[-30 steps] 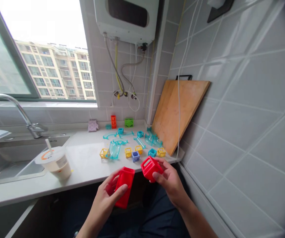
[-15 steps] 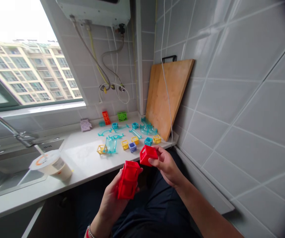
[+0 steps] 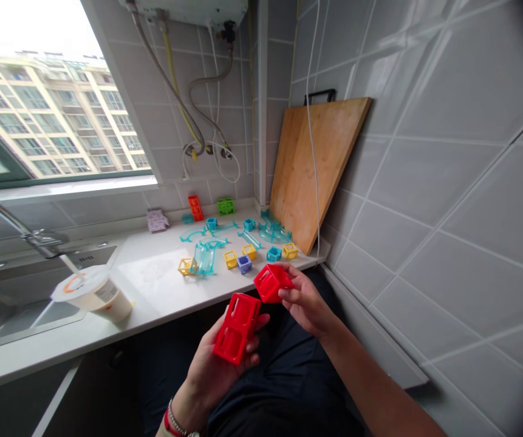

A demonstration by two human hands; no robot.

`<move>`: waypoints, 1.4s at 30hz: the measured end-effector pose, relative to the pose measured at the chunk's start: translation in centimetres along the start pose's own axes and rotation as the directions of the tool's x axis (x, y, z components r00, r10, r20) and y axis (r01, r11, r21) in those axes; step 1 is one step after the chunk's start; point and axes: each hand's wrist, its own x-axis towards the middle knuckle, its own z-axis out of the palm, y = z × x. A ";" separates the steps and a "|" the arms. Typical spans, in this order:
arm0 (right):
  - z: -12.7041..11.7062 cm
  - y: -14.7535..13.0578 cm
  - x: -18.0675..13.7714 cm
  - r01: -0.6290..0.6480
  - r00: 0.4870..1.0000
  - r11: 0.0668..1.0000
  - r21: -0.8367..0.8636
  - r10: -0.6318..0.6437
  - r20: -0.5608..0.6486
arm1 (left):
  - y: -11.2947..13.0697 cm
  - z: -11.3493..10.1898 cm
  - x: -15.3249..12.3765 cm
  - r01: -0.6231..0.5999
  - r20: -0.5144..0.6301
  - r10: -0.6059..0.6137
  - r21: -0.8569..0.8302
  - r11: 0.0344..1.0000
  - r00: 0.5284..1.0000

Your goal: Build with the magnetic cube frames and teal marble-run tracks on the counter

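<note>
My left hand [image 3: 218, 370] is closed round a tall red hollow block [image 3: 236, 328], held upright in front of my lap. My right hand [image 3: 304, 300] pinches a smaller red cube block [image 3: 270, 282] just above and to the right of it; the two blocks are close, a small gap apart. Both are held below the front edge of the white counter [image 3: 152, 285]. On the counter lie several small yellow, blue and teal cube blocks [image 3: 243, 262] and clear teal track pieces [image 3: 206, 258].
A lidded drink cup with a straw [image 3: 92, 297] stands by the sink [image 3: 10, 309] and tap [image 3: 24, 233] at left. A wooden cutting board [image 3: 311, 170] leans on the tiled wall. An orange block [image 3: 194, 208] and a green block [image 3: 225, 206] stand at the back.
The view tilted down and left. My left hand turned the tall red block more upright and both hands drew slightly back from the counter, still holding their blocks.
</note>
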 end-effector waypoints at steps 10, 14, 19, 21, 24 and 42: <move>0.2 1.7 -0.1 -0.083 0.996 0.987 0.134 0.078 0.045 | -1.3 -1.1 0.2 0.184 0.292 -0.159 -0.063 0.981 0.943; 0.3 2.2 -0.2 -0.106 0.994 0.983 0.150 0.100 0.047 | -1.4 -1.1 0.3 0.180 0.299 -0.152 -0.068 0.981 0.942; 0.3 2.3 -0.4 -0.121 0.992 0.982 0.148 0.115 0.047 | -1.6 -1.2 0.3 0.157 0.288 -0.142 -0.030 0.987 0.947; 0.3 2.3 -0.5 -0.134 0.991 0.982 0.132 0.130 0.041 | -1.6 -1.2 0.3 0.151 0.290 -0.140 -0.018 0.988 0.947; 0.2 2.4 -0.5 -0.143 0.989 0.981 0.133 0.139 0.043 | -1.7 -1.2 0.4 0.155 0.300 -0.145 -0.010 0.988 0.943; -0.1 2.9 -0.8 -0.145 0.985 0.989 0.030 0.141 0.102 | -0.7 1.3 -0.8 -0.082 0.137 0.033 0.372 0.925 0.990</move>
